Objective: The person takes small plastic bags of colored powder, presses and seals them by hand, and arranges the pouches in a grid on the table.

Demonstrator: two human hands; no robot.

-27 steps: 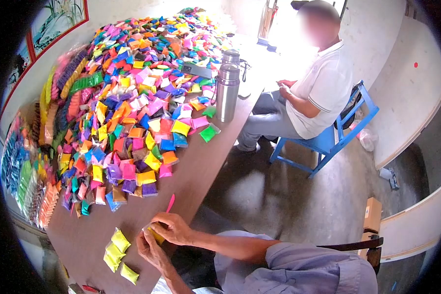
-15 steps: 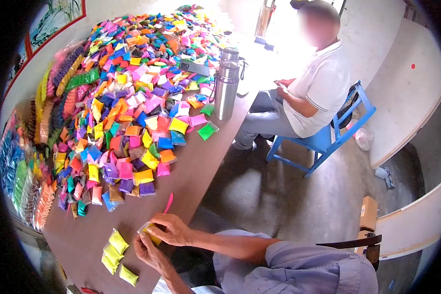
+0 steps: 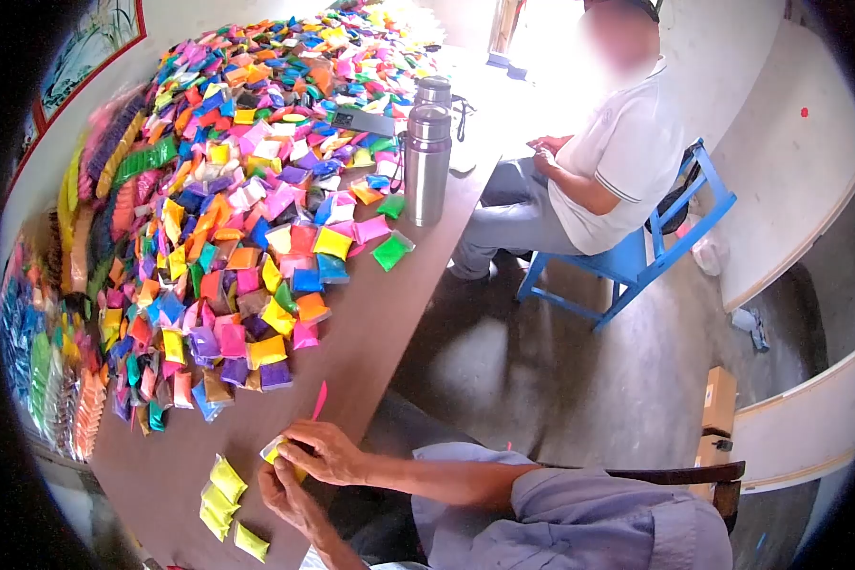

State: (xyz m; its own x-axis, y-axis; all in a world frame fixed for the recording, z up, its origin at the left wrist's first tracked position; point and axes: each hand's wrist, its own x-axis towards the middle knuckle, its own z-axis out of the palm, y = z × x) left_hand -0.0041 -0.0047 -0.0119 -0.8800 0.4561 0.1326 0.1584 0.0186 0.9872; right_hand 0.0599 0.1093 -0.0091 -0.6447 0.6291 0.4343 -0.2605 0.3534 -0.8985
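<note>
A small clear packet with yellow filling (image 3: 275, 451) is pinched between my two hands above the near table edge. My right hand (image 3: 328, 451) grips it from the upper side, fingers curled over it. From below, my left hand (image 3: 290, 494) holds the same packet, partly covering it. Just left of my hands, several yellow packets (image 3: 222, 479) lie in a small group on the brown table (image 3: 176, 503). A pink flat strip-like tool (image 3: 320, 400) sticks up just beyond my right hand; its lower end is hidden.
A big heap of colourful packets (image 3: 247, 247) covers the far table. Beside it stand a steel thermos (image 3: 428, 171) and a dark flat box (image 3: 363, 122). Another person (image 3: 613, 152) sits on a blue chair (image 3: 636, 266) across the floor. Cardboard boxes (image 3: 718, 399) stand at right.
The camera view has shifted slightly. Both hands stay on the yellow packet, with only a small change in finger position.
</note>
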